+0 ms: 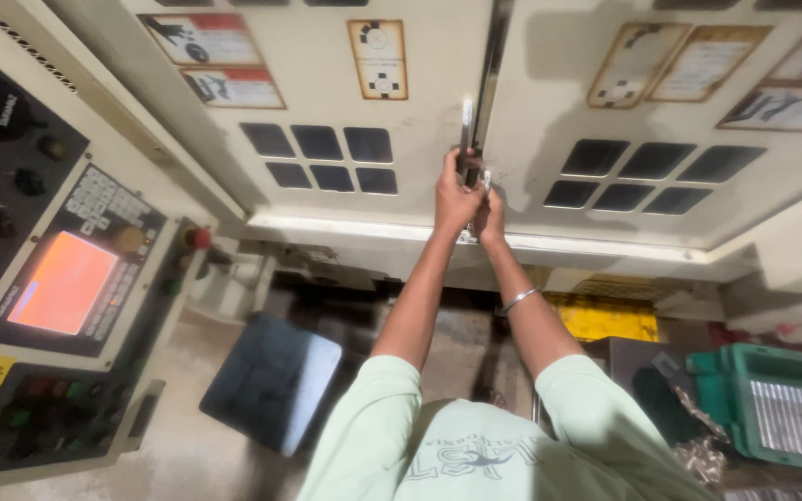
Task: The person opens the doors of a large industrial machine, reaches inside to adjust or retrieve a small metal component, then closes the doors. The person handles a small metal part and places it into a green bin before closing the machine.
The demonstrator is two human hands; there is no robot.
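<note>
The cream-painted metal machine doors (420, 83) are showing grids of dark square windows (319, 158). The control panel's rectangular screen (64, 282) is glowing orange. A pale mint-green cotton shirt (475, 445) is bearing dark print, beside a green plastic crate (772, 408) and a yellow metal block (605, 317).

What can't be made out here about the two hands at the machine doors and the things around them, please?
Head view only:
- Left hand and right hand: fingers overlap at the door handles, so each grip is unclear.
- Gap between the doors: dark, interior hidden.
- Control panel: orange screen too blurred to read.
- Green crate: cut off by the right edge.
- Floor under the arms: hidden by the person's shirt.
</note>
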